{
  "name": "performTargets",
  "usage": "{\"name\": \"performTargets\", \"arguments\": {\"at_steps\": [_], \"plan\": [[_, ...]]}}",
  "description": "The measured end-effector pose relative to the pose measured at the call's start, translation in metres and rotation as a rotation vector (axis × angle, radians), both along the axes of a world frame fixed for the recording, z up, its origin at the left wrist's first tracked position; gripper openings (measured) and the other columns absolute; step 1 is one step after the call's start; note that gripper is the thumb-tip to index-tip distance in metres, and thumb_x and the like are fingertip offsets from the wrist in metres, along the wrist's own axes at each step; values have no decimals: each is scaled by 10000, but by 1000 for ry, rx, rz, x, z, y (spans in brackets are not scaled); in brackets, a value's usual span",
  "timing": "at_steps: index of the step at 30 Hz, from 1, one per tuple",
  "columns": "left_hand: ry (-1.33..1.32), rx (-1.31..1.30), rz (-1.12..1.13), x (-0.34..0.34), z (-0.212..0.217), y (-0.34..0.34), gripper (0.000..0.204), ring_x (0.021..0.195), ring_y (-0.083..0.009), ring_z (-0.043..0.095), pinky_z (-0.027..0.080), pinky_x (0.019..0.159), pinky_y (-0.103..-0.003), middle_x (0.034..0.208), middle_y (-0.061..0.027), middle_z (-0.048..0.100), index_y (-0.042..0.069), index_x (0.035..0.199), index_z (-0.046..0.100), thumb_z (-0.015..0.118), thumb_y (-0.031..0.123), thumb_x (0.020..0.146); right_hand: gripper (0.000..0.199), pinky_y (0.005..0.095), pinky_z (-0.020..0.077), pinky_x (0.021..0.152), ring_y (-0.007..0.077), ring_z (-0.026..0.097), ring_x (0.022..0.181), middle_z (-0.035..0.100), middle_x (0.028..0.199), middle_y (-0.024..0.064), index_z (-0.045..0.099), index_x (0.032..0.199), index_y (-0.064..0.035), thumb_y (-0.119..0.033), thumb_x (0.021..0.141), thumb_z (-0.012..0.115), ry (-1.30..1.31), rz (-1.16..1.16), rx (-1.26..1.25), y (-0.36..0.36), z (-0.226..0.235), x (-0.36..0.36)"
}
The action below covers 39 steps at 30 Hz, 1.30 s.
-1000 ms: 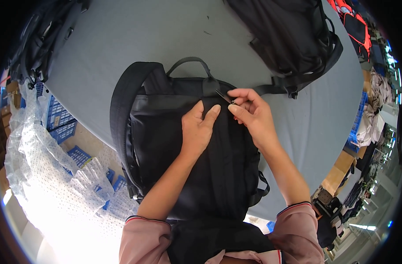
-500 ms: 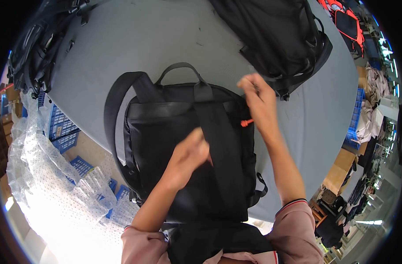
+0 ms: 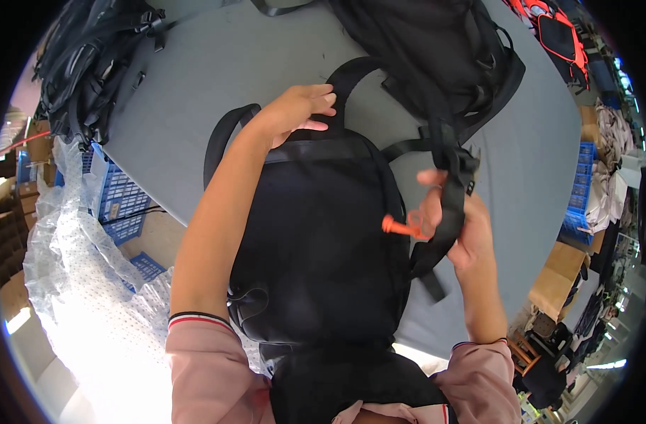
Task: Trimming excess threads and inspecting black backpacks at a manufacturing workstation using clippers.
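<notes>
A black backpack (image 3: 316, 247) lies flat on the grey table (image 3: 217, 78), its top end away from me. My left hand (image 3: 298, 109) grips the bag's top edge beside the carry handle (image 3: 351, 71). My right hand (image 3: 454, 222) is closed around a black shoulder strap (image 3: 450, 191) at the bag's right side, lifted off the table. In the same hand I hold a small orange tool (image 3: 401, 226), its tip pointing left over the bag.
A second black backpack (image 3: 436, 56) lies at the back of the table, and a pile of black bags (image 3: 90, 63) sits at the far left. Bubble wrap (image 3: 83, 283) and blue crates (image 3: 121, 201) stand below the table's left edge. Cardboard boxes (image 3: 560, 272) stand to the right.
My left hand has gone from the middle of the bag up to its top edge. My right hand has left the top and come down the right side, taking hold of the strap.
</notes>
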<state>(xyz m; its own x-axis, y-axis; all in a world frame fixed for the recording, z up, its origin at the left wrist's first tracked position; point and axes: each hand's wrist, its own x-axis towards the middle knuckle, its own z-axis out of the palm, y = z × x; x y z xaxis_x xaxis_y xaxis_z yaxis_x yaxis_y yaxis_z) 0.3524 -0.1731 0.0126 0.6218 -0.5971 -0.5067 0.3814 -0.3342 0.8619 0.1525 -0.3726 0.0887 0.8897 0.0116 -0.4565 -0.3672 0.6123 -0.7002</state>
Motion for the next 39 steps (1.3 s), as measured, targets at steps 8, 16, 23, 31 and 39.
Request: {"name": "performTargets", "arguments": {"at_steps": [8, 16, 23, 31, 39], "plan": [[-765, 222, 80, -41, 42, 38, 519, 1171, -258, 483, 418, 934, -337, 1377, -134, 405, 73, 1363, 380, 550, 135, 877, 418, 257, 430, 572, 150, 526, 616, 598, 701, 100, 519, 1140, 52, -250, 946, 307, 47, -227, 31, -7, -3, -45], [-220, 314, 549, -165, 48, 177, 761, 908, -149, 531, 448, 798, -275, 1174, -125, 496, 32, 1420, 235, 670, 169, 812, 275, 260, 354, 415, 165, 540, 504, 632, 657, 134, 634, 882, -5, -228, 905, 476, -666, 767, -551, -19, 36, -113], [-13, 471, -470, -254, 108, 145, 497, 641, -217, 631, 496, 635, -334, 758, -159, 619, -11, 1129, 517, 608, 390, 849, 218, 206, 356, 447, 117, 483, 512, 626, 812, 60, 648, 963, -20, -180, 881, 524, 163, 284, -785, -29, 22, -133], [-865, 677, 628, -183, -14, 218, 625, 1013, -322, 579, 440, 908, -390, 1135, -209, 574, 38, 1225, 506, 670, 438, 773, 408, 305, 457, 734, 207, 553, 844, 586, 1060, 127, 568, 1124, 15, -130, 767, 701, -165, 189, -1362, 30, -51, -94], [215, 174, 224, -147, 43, 175, 703, 1161, -265, 494, 413, 956, -364, 1255, -154, 520, -2, 1309, 428, 704, 365, 777, 551, 283, 505, 736, 165, 617, 806, 610, 1070, 102, 503, 1227, 21, 31, 702, 669, 94, -3, -724, 20, -120, -104]]}}
